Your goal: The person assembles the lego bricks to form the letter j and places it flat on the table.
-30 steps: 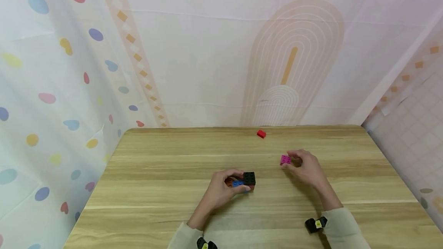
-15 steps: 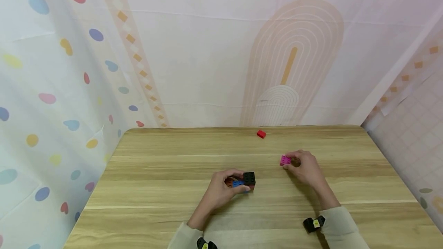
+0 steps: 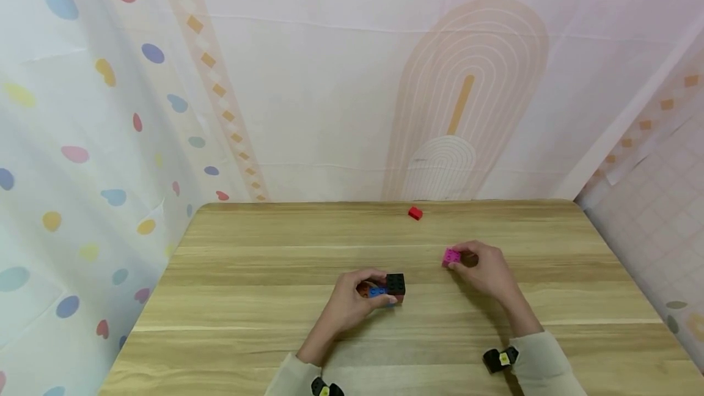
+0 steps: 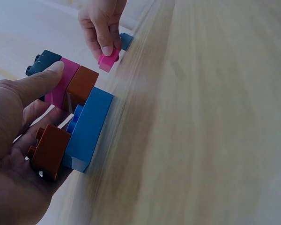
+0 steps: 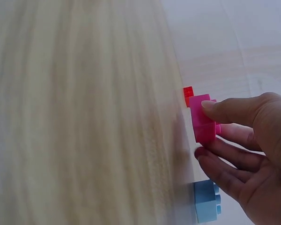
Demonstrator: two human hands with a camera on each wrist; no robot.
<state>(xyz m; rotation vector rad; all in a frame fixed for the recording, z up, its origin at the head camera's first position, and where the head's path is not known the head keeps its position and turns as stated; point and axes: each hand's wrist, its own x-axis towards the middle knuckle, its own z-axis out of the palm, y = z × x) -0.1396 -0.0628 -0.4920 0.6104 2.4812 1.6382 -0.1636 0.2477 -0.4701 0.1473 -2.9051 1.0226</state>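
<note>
Up by the far edge of the desk (image 3: 231, 298), just right of its middle, sits a small red brick (image 3: 415, 213), well apart from both grips. Closer to the right edge, the right grip (image 3: 488, 272) has a pink brick (image 3: 451, 257) pinched between thumb and fingers; whether it touches the wood, I can't tell. And look, near those fingers a small blue brick (image 5: 205, 201) stands on the desk, with the hand blocking it from the head view!

Over to the left, further from the far edge, the left grip (image 3: 350, 302) curls thumb and fingers round a build (image 3: 377, 292), covering part of its sides. A long blue base (image 4: 91, 129) carries an orange-brown brick (image 4: 50, 151) at 1 end; at the other rises a tower of orange-brown block (image 4: 84, 83), pink layer (image 4: 65, 84) and black brick (image 3: 395, 282) on top.

Textures now: smooth, plastic-looking bricks, square-cornered, round studs showing. Pale wood grain streaks the desk, parallel to its far edge. Behind that edge hangs a creased white curtain (image 3: 324, 96), printed with coloured spots and arches. Beige cloth sleeves (image 3: 550, 362) cover both forearms.
</note>
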